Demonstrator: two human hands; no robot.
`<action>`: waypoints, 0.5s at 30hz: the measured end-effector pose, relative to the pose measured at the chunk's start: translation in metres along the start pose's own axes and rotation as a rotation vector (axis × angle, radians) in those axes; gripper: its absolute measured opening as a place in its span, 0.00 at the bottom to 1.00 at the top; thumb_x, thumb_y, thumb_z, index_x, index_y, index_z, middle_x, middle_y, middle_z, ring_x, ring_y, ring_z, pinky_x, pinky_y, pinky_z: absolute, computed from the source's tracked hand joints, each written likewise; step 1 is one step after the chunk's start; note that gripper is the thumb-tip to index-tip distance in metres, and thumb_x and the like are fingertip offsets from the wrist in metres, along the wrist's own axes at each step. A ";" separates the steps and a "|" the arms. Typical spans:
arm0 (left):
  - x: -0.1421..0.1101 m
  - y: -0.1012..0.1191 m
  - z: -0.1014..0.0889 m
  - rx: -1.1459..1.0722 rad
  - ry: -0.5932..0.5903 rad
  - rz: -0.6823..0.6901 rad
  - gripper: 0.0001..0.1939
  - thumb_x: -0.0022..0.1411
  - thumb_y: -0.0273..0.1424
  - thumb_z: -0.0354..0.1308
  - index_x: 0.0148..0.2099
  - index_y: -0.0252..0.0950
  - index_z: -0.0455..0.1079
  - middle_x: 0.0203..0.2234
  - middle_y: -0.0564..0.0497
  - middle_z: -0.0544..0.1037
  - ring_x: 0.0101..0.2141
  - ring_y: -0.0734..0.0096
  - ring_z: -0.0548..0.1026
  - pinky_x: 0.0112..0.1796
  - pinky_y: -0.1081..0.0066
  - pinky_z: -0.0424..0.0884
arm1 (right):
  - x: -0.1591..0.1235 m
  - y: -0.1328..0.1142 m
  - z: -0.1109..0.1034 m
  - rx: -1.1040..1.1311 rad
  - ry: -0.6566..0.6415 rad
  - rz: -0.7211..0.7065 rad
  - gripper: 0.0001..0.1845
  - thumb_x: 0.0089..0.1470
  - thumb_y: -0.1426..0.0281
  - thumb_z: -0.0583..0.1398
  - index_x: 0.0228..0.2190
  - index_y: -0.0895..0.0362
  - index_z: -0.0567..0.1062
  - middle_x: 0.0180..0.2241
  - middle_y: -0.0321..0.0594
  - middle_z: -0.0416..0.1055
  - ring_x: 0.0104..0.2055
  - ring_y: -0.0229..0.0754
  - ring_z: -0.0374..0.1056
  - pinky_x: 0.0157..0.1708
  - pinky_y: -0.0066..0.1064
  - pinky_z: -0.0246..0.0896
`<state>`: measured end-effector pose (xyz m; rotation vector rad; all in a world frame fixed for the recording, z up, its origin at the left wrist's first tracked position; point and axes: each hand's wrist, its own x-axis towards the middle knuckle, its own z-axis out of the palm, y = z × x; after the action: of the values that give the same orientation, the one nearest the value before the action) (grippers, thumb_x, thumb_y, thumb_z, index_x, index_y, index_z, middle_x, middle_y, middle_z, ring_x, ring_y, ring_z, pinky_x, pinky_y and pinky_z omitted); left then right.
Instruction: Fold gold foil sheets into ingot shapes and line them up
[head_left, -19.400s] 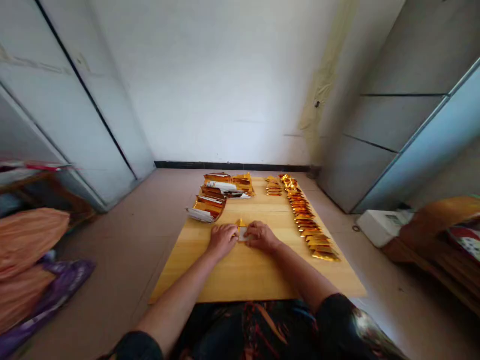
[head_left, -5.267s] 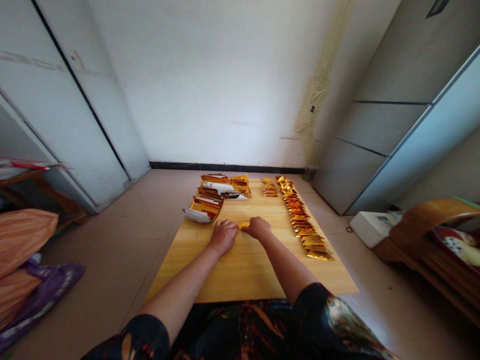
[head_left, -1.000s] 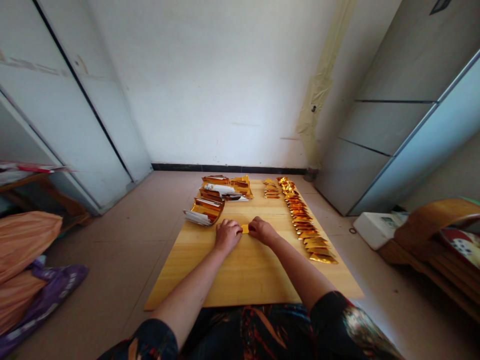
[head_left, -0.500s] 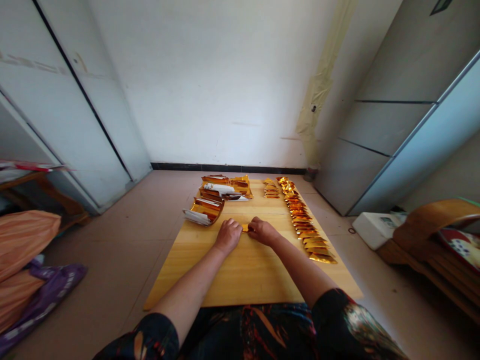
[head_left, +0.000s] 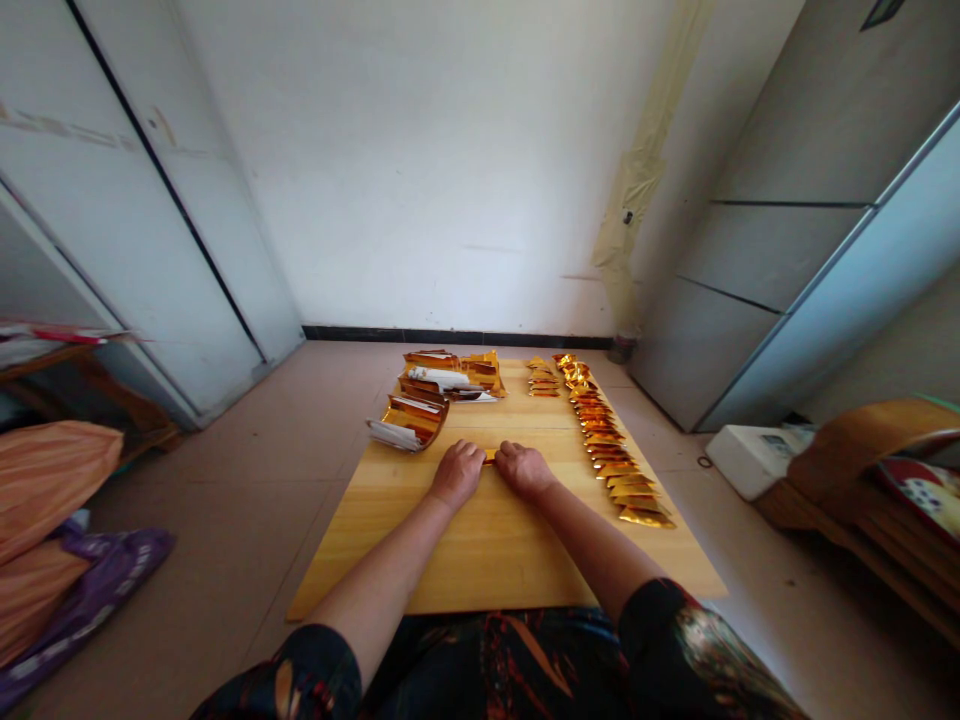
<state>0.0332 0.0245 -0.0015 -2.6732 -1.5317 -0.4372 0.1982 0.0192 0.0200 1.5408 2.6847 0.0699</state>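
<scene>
Near the middle of the wooden table, a small piece of gold foil paper [head_left: 490,457] shows between my two hands. My left hand [head_left: 458,474] is closed on its left end. On the other end my right hand [head_left: 525,469] is closed, with the fingers curled over it. Most of the foil is hidden by my fingers. Beyond my left hand lie a curved stack of gold and white sheets [head_left: 411,420] and a larger pile of gold foil sheets [head_left: 454,375]. A long row of folded gold foil pieces [head_left: 611,450] runs down the right side.
A shorter row of folded gold pieces [head_left: 543,377] sits at the back of the wooden table [head_left: 510,560]. Orange and purple bags [head_left: 82,560] are on the left. A grey refrigerator [head_left: 750,250] and a white box [head_left: 750,458] stand on the right.
My right hand has shifted slightly left and turned, closer to my left hand. Less of the gold foil shows between them. The stacks and rows have stayed in place.
</scene>
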 end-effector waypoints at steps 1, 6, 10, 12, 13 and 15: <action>0.000 0.000 0.000 -0.005 0.001 -0.009 0.14 0.64 0.24 0.45 0.35 0.36 0.72 0.33 0.44 0.73 0.39 0.63 0.67 0.41 0.66 0.63 | 0.000 0.000 0.000 -0.002 0.000 -0.012 0.13 0.60 0.75 0.49 0.38 0.58 0.73 0.40 0.49 0.70 0.41 0.44 0.67 0.35 0.27 0.59; 0.004 -0.003 0.003 -0.104 0.017 -0.075 0.14 0.63 0.25 0.47 0.35 0.37 0.74 0.34 0.45 0.73 0.40 0.65 0.68 0.43 0.67 0.64 | 0.001 0.004 0.001 -0.002 0.012 -0.011 0.13 0.61 0.73 0.49 0.39 0.58 0.73 0.40 0.48 0.70 0.41 0.43 0.66 0.36 0.28 0.58; 0.008 -0.005 0.004 -0.174 0.004 -0.183 0.12 0.60 0.25 0.50 0.36 0.38 0.75 0.34 0.47 0.74 0.41 0.66 0.69 0.43 0.69 0.63 | 0.000 0.007 0.003 -0.007 0.013 0.023 0.13 0.61 0.73 0.49 0.40 0.56 0.72 0.41 0.46 0.69 0.40 0.43 0.66 0.35 0.28 0.58; 0.009 -0.004 0.003 -0.189 -0.009 -0.254 0.10 0.59 0.26 0.52 0.37 0.40 0.76 0.35 0.49 0.75 0.42 0.66 0.70 0.42 0.69 0.63 | -0.001 0.010 0.004 0.021 0.031 0.082 0.12 0.62 0.72 0.49 0.40 0.55 0.72 0.41 0.44 0.69 0.41 0.41 0.66 0.35 0.26 0.58; 0.009 -0.003 0.002 -0.193 -0.017 -0.286 0.10 0.59 0.27 0.53 0.37 0.40 0.76 0.36 0.49 0.76 0.42 0.66 0.70 0.42 0.68 0.63 | -0.002 0.011 0.006 0.043 0.044 0.118 0.12 0.62 0.71 0.49 0.39 0.54 0.72 0.41 0.43 0.69 0.41 0.40 0.66 0.35 0.26 0.58; 0.010 -0.001 -0.001 -0.195 -0.037 -0.346 0.09 0.58 0.28 0.54 0.37 0.42 0.75 0.37 0.51 0.76 0.43 0.66 0.71 0.41 0.68 0.62 | -0.003 0.013 0.008 0.086 0.070 0.181 0.12 0.62 0.70 0.50 0.39 0.53 0.72 0.41 0.42 0.69 0.43 0.39 0.65 0.36 0.25 0.57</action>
<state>0.0371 0.0330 0.0023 -2.5602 -2.0745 -0.5782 0.2117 0.0230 0.0127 1.8378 2.6244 0.0156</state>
